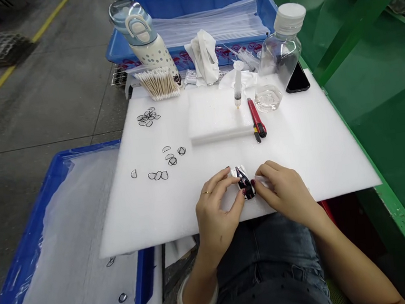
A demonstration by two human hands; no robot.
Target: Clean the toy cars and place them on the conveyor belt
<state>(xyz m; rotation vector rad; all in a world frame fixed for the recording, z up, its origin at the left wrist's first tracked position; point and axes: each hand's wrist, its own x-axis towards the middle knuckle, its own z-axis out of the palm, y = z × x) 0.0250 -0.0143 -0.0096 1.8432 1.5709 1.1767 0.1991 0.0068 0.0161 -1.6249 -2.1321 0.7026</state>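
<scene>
White foam board (314,160) | left hand (217,208), right hand (285,189) pinching small, perhaps glossy, part (244,181)

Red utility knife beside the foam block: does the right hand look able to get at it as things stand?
Probably yes. The red utility knife lies uncovered on the white foam sheet, ahead of the right hand, with bare sheet between them. That hand would first have to let go of the small black-and-white part held by both hands.
</scene>
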